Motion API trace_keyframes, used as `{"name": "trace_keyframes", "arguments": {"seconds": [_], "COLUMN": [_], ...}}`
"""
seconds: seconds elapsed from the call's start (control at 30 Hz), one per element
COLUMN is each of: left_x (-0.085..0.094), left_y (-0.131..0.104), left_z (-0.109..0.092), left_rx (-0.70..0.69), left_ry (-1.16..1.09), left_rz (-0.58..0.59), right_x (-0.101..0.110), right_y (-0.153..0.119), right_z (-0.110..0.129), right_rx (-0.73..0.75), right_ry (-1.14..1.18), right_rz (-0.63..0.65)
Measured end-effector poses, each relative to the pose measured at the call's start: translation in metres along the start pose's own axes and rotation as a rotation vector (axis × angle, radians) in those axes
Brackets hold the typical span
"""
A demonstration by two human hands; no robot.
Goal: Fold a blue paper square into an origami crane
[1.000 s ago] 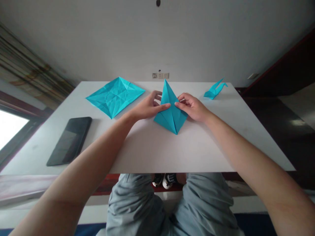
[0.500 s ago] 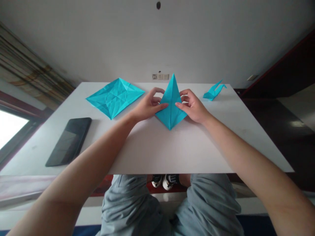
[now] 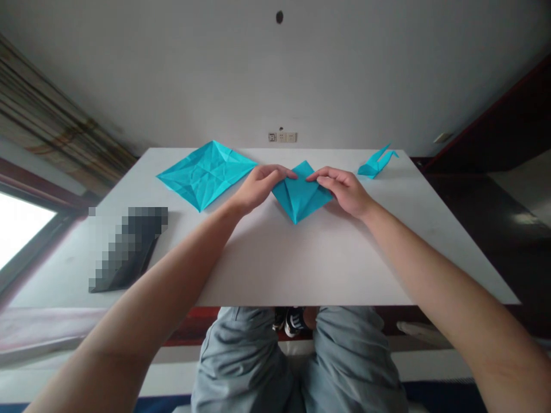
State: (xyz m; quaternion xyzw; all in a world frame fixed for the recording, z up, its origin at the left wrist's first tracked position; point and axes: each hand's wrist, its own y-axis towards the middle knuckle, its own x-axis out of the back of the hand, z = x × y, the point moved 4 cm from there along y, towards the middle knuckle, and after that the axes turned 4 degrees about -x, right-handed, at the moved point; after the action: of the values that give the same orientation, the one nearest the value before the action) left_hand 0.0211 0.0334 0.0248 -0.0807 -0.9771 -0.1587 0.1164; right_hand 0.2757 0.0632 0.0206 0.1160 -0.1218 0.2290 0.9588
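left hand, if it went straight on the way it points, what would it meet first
The left hand is on the folded paper, so that comes first; beyond it, probably the right hand, though heights are hard to judge here.

Gray wall (image 3: 193,74) w/ outlets (image 3: 282,137), wht table (image 3: 267,275), curtain (image 3: 55,126) L, bright window (image 3: 21,226).

The left hand (image 3: 258,186) and right hand (image 3: 348,190) cover parts of the folded paper (image 3: 302,198) under their fingers. Left of the fingers, coarse blocks mask most of a dark object (image 3: 129,252); below them, the worktop (image 3: 310,275) partly hides the shoes (image 3: 294,322).
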Motion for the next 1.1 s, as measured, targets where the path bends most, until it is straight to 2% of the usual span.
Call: {"name": "trace_keyframes", "arguments": {"seconds": [0.1, 0.27, 0.37, 0.6, 0.8, 1.0, 1.1], "left_x": [-0.004, -0.005, -0.006, -0.003, -0.003, -0.008, -0.012], "left_y": [0.0, 0.002, 0.0, -0.005, -0.002, -0.003, -0.002], "left_z": [0.003, 0.006, 0.003, -0.014, -0.008, 0.0, 0.004], "left_rx": [0.016, -0.042, -0.038, -0.009, -0.016, 0.035, 0.04], "left_ry": [-0.045, -0.036, -0.028, -0.054, -0.078, -0.129, -0.128], "left_rz": [0.035, 0.036, 0.057, 0.158, 0.144, 0.141, 0.115], "right_x": [0.002, 0.003, 0.003, 0.0, -0.003, -0.003, -0.005], "right_y": [0.003, 0.007, 0.006, -0.002, -0.001, 0.002, 0.003], "right_z": [-0.003, -0.012, -0.014, -0.003, -0.002, -0.011, -0.014], "right_rx": [0.034, 0.075, 0.057, -0.034, -0.009, 0.016, 0.051], "right_ry": [-0.021, -0.043, -0.023, 0.144, 0.196, 0.087, 0.057], "right_rz": [-0.018, -0.014, -0.001, 0.069, 0.12, 0.008, 0.002]}}
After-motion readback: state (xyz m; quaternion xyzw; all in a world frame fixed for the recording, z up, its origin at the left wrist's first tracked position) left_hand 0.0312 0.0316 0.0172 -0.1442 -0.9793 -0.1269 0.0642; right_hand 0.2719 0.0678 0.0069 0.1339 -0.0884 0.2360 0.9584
